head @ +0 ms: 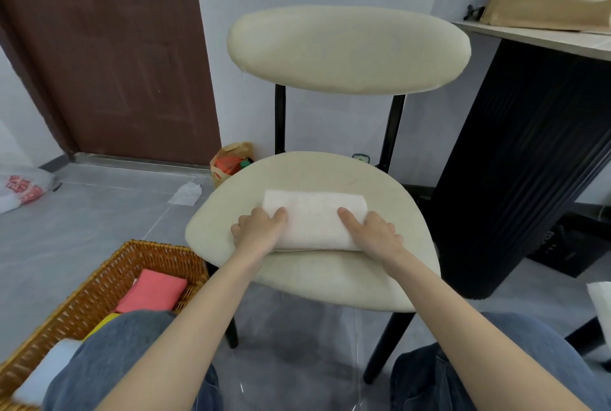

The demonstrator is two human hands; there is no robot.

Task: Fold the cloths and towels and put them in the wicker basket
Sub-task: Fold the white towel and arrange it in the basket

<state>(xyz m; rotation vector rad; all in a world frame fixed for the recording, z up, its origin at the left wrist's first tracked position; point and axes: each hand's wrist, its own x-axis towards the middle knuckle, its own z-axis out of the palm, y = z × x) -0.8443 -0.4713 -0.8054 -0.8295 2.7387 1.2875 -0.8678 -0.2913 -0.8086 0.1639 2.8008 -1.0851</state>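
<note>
Knees: blue jeans (125,354) fill the bottom of the view at 7 and 5 o'clock, and both bare forearms reach forward above them.
Left hand: the left hand (259,228) sits on the 9 o'clock end of the white towel (314,218), thumb lying on top and fingers curled round the end. It grips the towel, though the fingertips are hidden from here.
Right hand: the right hand (373,232) holds the 3 o'clock end the same way, one digit stretched over the top and the rest wrapped down the side.
Towel: folded into a long thick band, it lies flat across the middle of the chair seat (314,175), long side running 9 to 3 o'clock.
Seat edges: bare cushion shows all round the towel, widest toward 12 and 6 o'clock. The left hand is near the rim at 9 o'clock.
Wicker basket: the wicker basket (109,265) stands on the floor at 8 o'clock of the seat, just beside it. It holds a folded pink cloth (152,291), with a pale cloth (46,367) nearer the knee.
Open room: grey floor (99,212) lies bare between seat and basket. A black cabinet (529,162) stands close at 3 o'clock, and the backrest (347,50) rises at 12 o'clock.
</note>
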